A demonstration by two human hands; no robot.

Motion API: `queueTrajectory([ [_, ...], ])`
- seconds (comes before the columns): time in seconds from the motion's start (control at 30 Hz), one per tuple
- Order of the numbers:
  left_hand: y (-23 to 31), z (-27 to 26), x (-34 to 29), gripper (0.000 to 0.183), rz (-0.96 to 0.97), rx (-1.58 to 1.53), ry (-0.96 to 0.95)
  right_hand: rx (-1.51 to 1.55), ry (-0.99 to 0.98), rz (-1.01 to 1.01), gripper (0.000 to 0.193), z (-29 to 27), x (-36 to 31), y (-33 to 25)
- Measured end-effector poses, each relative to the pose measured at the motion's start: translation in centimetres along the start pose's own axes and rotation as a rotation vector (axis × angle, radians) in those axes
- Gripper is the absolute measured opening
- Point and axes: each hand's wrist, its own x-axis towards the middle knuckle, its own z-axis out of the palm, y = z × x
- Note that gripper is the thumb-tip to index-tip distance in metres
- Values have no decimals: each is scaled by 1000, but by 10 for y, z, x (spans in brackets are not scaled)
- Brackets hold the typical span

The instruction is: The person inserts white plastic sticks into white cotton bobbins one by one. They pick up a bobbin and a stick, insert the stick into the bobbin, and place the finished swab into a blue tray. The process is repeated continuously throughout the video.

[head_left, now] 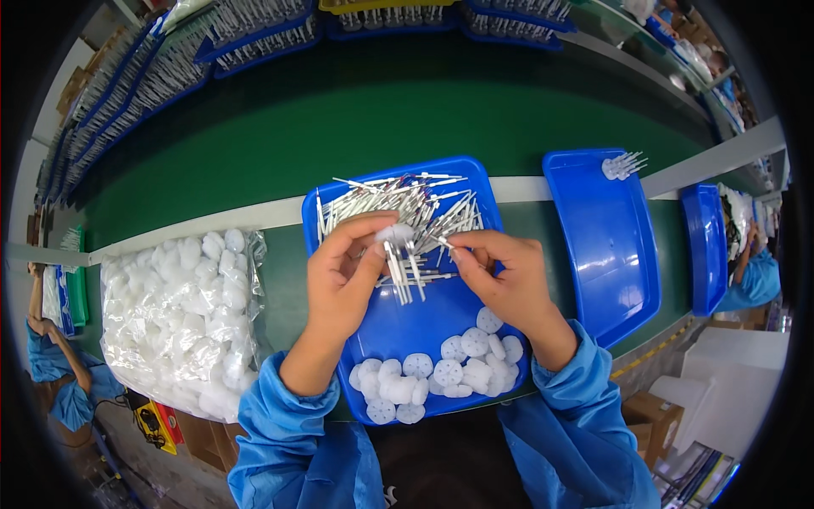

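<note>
Over a blue tray [398,327], my left hand [339,276] is closed, fingertips pinching a round white plastic disc [395,232]. Several thin white rods [400,276] hang down from this disc. Just to its right, my right hand [513,276] pinches a single thin white rod [444,243] between thumb and forefinger, apart from the disc. Behind my hands, a loose pile of similar rods [394,197] with metallic parts fills the tray's far half. Loose white discs with small holes [448,371] lie in the tray's near end.
A clear plastic bag of white discs [178,322] lies at left. On the right, another blue tray [602,246] holds a rod-filled disc [623,165] in its far corner. Beyond runs a green belt [381,110], with loaded blue trays [263,38] behind. Co-workers' blue sleeves [755,278] show at both sides.
</note>
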Motion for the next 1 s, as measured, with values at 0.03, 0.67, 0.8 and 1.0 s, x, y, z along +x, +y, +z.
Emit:
queueTrajectory([
  [0.03, 1, -1, 1, 26, 22, -30, -41, -16, -1, -15, 20, 0, 1, -1],
  [0.67, 3, 0, 0, 33, -34, -7, -13, -43, -37, -95, 18, 4, 1, -7],
  [0.8, -3, 0, -2, 36, 24, -53, -88, -70, -44, -73, 18, 7, 0, -9],
  [1.0, -2, -3, -2, 36, 0, 19, -107, -74, -55, -59, 17, 7, 1, -8],
])
